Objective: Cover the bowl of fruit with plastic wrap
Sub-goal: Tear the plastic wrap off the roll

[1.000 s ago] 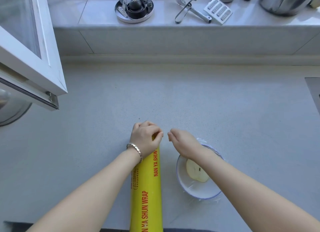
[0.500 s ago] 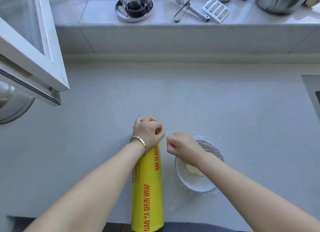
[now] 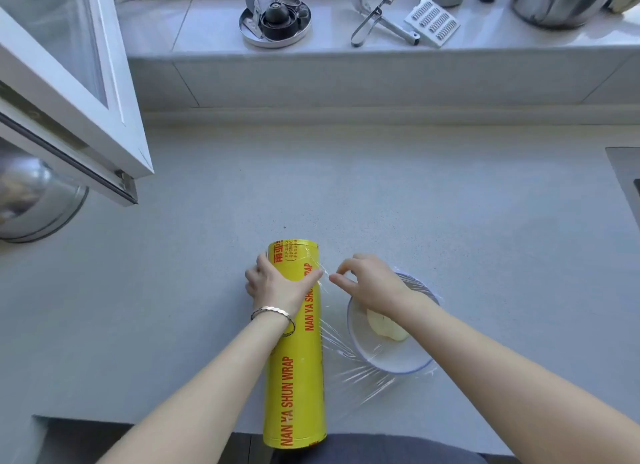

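Head view. Your left grip (image 3: 277,285) was curled over the yellow wrap roll (image 3: 294,377) near its far end, holding it on the worktop (image 3: 450,221). Your right grip (image 3: 370,283) pinched the film (image 3: 346,370) just beside the roll, thumb and forefinger closed on it. The bowl (image 3: 398,370) lay under your right wrist, fruit (image 3: 384,328) inside, film stretched across it. An open window frame (image 3: 86,117) overhung the far left.

Looked like a home kitchen. Showed a grey speckled countertop (image 3: 381,193) beside an open white window (image 3: 86,93), with a peeler (image 3: 372,20), grater blade (image 3: 432,22) and steel pot (image 3: 554,3) lined up along the tiled sill (image 3: 207,24).
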